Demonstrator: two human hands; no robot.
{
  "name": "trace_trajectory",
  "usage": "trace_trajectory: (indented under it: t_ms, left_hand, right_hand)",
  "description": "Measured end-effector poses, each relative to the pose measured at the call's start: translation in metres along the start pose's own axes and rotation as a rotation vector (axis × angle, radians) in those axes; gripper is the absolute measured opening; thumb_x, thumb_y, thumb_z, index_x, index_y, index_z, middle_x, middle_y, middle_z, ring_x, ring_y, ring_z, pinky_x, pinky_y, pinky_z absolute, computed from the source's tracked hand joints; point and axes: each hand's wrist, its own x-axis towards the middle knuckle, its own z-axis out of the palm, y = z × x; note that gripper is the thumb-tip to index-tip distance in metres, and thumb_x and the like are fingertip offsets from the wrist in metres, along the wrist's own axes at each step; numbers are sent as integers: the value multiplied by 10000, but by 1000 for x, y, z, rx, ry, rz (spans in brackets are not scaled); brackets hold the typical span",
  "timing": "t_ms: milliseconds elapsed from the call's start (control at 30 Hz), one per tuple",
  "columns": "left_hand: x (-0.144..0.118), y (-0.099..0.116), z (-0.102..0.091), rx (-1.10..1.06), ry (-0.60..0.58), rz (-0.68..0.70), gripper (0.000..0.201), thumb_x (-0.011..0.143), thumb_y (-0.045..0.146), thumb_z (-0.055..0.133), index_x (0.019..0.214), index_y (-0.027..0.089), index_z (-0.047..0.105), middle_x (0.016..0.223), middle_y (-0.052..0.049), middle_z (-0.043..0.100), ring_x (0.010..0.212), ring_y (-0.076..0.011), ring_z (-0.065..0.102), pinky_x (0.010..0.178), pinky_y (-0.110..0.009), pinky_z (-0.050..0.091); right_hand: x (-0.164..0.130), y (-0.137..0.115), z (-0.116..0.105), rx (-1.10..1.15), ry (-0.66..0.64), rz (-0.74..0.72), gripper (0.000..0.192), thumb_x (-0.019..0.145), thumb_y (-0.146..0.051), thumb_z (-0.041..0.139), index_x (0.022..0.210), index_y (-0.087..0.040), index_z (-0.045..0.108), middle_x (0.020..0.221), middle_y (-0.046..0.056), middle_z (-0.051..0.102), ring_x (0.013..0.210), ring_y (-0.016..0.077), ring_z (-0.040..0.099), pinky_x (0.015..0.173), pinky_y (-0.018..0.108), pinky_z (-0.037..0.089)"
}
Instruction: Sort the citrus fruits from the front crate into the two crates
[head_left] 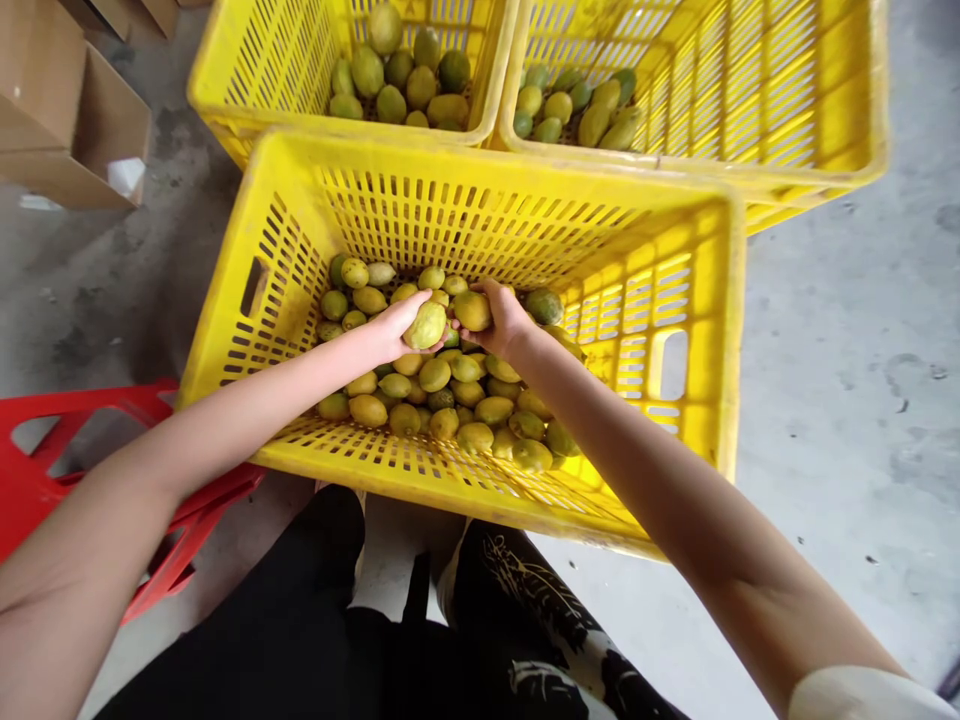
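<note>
Fingers of my left hand (396, 325) curl partway round a pale lemon (426, 326), cupping it with the thumb along its upper side; those of my right hand (507, 322) bend about a darker lemon (473, 310). Both are over the pile (435, 375) in the near crate (727, 330), just beside each other; whether they touch I cannot tell.

I judge the pile heavy as a whole and likely to roll if disturbed, yet either lemon should feel light and firm, with a waxy, slightly slippery rind that may bruise under a hard pinch. Round the thick middle looks the best hold, fingers under and thumb over, since the tapered ends would give little grip.

Beyond the near crate's far wall stand a back right crate (780, 90) and a back left crate (281, 65), each with more fruit (367, 72) inside. The near crate's slotted walls stand in the way, so both forearms reach in over its rim. My legs (315, 560) are before its front wall. To its left, partly behind my left forearm, is a red seat (22, 500); past its far left corner sits an open carton (105, 120) with a white scrap (126, 176) at its mouth.
</note>
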Motion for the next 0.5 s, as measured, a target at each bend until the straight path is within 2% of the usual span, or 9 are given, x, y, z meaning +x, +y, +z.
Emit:
trace_trajectory:
  t_ms: [100,200,267,333,433,500]
  left_hand:
    - [-3,4,2,29,4,86,227,1134,293,636,954,179,715,755,-55,725,610,-163,655,632,-261,580]
    - [-5,13,3,-44,-3,140,111,1057,157,635,965,172,694,756,-46,694,706,-186,697,769,-310,641]
    - [-10,25,5,-111,-19,167,86,1027,112,624,989,157,687,793,-55,694,778,-203,731,824,-337,659]
    - [-21,43,10,-155,-49,250,98,1044,83,606,1032,135,688,877,-59,713,883,-210,777,853,-332,656]
    - [-46,78,23,-173,-112,542,241,1147,44,450,1165,87,687,1090,-40,730,1164,-226,796,934,-293,589]
    - [-61,98,32,-166,-67,790,280,1176,44,441,1370,114,629,1263,15,710,1325,-193,731,996,-243,526]
  right_hand:
    - [3,0,-1,-22,-98,-160,179,1093,-207,533,948,-228,637,735,19,617,694,172,625,476,200,433]
    - [6,-2,-1,-12,-152,-231,212,1015,-70,524,913,-219,636,730,7,606,710,160,623,513,188,456]
    - [3,-6,0,9,-147,-309,257,975,0,512,917,-205,654,753,-5,623,730,139,629,565,169,483]
    - [-7,-17,3,42,-165,-447,275,981,32,535,971,-193,694,804,-31,668,766,103,658,656,148,503]
    - [-40,-46,9,99,-231,-631,272,1020,0,628,1102,-235,736,914,-97,747,815,50,702,778,184,495]
    - [-66,-72,12,114,-243,-654,359,1047,-51,682,1251,-339,747,1027,-124,786,883,35,725,822,201,493]
